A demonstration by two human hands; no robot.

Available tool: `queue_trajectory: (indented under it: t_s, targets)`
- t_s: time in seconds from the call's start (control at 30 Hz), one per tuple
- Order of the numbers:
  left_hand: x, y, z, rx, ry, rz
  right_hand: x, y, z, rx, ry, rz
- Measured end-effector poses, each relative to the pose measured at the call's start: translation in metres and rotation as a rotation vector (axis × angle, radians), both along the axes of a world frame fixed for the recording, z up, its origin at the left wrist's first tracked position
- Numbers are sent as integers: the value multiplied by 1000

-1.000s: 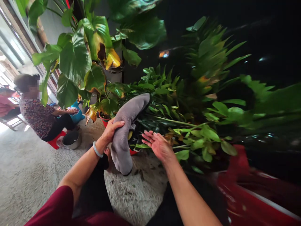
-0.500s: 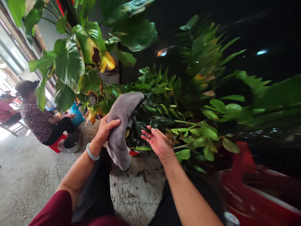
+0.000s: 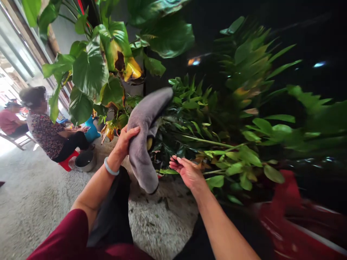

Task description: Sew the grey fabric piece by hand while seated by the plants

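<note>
Two people [image 3: 45, 135] sit across the concrete floor [image 3: 40, 202]; left fingers [image 3: 132, 133] grip grey plush [image 3: 138, 157], right fingers [image 3: 175, 166] curled, hold unclear.

The plush piece [image 3: 139, 133] is grey, the sleeve [image 3: 65, 231] at eight o'clock maroon, the shirt [image 3: 45, 133] at nine multicolour-speckled, the green leaves [image 3: 116, 39] at eleven blotched yellow and brown.
</note>
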State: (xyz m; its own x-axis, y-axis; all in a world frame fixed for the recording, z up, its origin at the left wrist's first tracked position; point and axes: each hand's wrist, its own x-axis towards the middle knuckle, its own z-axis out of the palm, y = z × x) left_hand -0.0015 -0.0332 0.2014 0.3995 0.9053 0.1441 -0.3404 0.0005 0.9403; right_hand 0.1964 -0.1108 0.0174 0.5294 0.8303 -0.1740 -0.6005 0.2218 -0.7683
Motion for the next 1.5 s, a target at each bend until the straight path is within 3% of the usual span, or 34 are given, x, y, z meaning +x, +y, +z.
queue_trajectory:
  t_s: [0.07, 0.13, 0.23, 0.33, 0.43, 0.5, 0.6, 0.73, 0.83, 0.97, 1.03, 1.13, 1.23, 1.3, 1.5]
  targets:
    - [7, 3, -12, 5, 12, -4, -2, -1, -1, -5, -9, -2]
    - [7, -4, -37, -20, 148, -66, 0, -3, -2, -7, -21, -12]
    - [-2, -22, -64, -90, 381, -324, 8, -8, -4, -16, -41, -37]
    - [-7, -28, -50, -48, 349, -411, 17, -13, -6, -37, -57, -76]
    - [6, -14, -17, 64, 143, -242, 19, -15, -5, -48, -69, -87]
    - [19, -5, -10, 78, 33, -125, 16, -15, -5, -47, -79, -71]
    - [29, -7, -33, 24, 95, -79, 11, -13, -4, -35, -89, -49]
    - [11, -28, -70, -59, 438, -375, 12, -13, -5, -24, -102, -30]
    - [-3, -30, -55, -34, 439, -450, 13, -14, -6, -33, -117, -17]
    - [5, -7, -11, 36, 129, -226, 11, -13, -7, -77, -123, -8]
    - [14, 0, -8, 40, 29, -111, 10, -13, -8, -95, -121, -6]
    - [15, -7, -39, -3, 118, -129, 11, -12, -8, -109, -114, -1]
    - [2, -24, -78, -81, 387, -347, 14, -13, -9, -112, -111, 15]
    - [-6, -29, -85, -127, 423, -434, 14, -13, -10, -119, -112, 21]
    - [9, -8, -37, -30, 83, -253, 8, -12, -9, -110, -119, -7]
